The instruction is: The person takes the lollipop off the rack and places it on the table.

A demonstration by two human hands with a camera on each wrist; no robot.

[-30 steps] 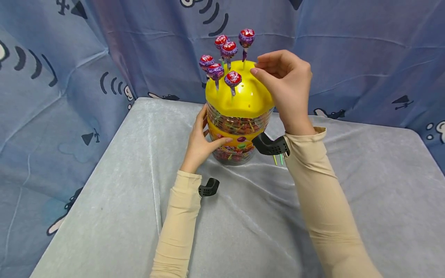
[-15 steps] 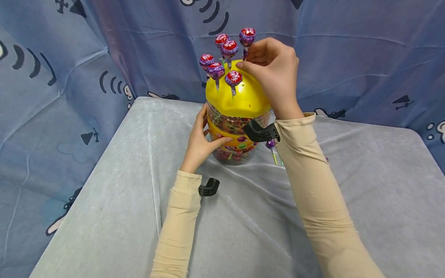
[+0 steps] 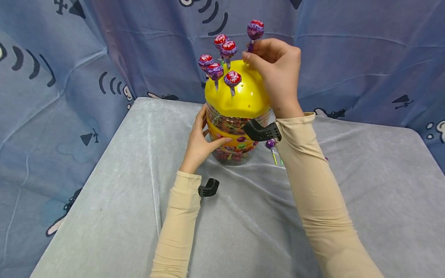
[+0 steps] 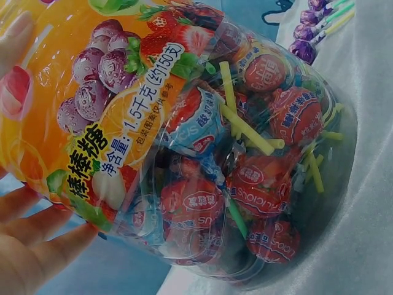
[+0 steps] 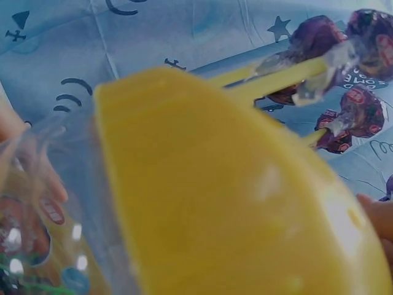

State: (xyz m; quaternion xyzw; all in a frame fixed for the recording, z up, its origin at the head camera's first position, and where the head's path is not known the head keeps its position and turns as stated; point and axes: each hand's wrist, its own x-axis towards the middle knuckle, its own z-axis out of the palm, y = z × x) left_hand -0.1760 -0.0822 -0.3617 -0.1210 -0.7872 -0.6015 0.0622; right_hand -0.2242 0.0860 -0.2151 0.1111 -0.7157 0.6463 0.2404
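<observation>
A clear plastic jar (image 3: 231, 124) with a domed yellow lid (image 3: 243, 92) stands on the cloth, full of wrapped lollipops. My left hand (image 3: 199, 144) holds its side, thumb in front and fingers around the left; the left wrist view shows fingertips against the orange label (image 4: 92, 141). Above the lid's right back, my right hand (image 3: 279, 73) pinches a purple-and-red lollipop (image 3: 255, 30) just under its head. The fingers hide the lower end of its stick. Several other lollipops (image 3: 232, 78) stand upright in the lid, which has small holes.
Several purple lollipops (image 4: 305, 32) lie in a row on the grey cloth (image 3: 243, 231); one loose lollipop (image 3: 270, 144) shows in the head view between jar and right sleeve. A blue patterned curtain (image 3: 347, 58) hangs close behind the jar.
My right hand has come in leftward over the lid and taken hold of the back right lollipop, which is now higher and slightly further right. My left hand and the jar have stayed put.
</observation>
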